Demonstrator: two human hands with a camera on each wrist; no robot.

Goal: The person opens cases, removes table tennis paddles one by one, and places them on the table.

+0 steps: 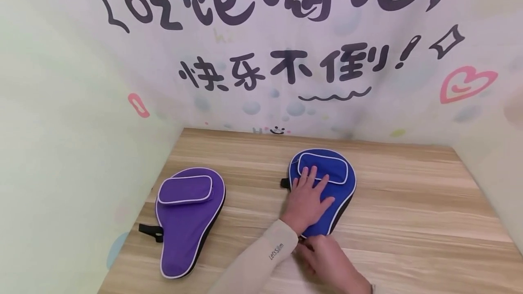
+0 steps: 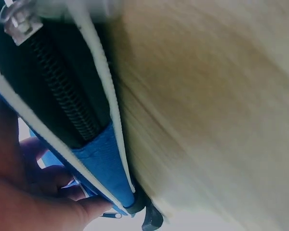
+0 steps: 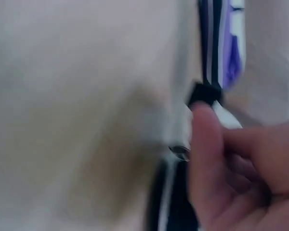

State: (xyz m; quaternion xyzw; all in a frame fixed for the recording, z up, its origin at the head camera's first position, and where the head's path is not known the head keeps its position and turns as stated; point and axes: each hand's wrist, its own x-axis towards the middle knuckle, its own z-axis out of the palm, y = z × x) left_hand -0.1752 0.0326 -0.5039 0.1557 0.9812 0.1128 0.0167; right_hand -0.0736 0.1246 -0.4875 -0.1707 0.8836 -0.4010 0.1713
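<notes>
A blue table-tennis bat case (image 1: 343,189) with white piping lies on the wooden table, its zipped front pocket (image 1: 331,169) at the wide end. My left hand (image 1: 306,201) rests on it with spread fingers, pressing the top near the pocket. At the narrow end, my right hand (image 1: 327,257) pinches the zipper pull with curled fingers. A metal zipper slider (image 2: 24,26) sits on the black zipper (image 2: 62,86) along the case's side in the left wrist view. The right wrist view is blurred; the right thumb (image 3: 207,154) shows beside the slider.
A purple bat case (image 1: 184,226) lies to the left, its black strap (image 1: 151,230) sticking out leftward. Another black strap (image 1: 284,183) juts from the blue case's left side. A white printed wall (image 1: 245,117) stands behind the table (image 1: 253,158), with pale walls at both sides.
</notes>
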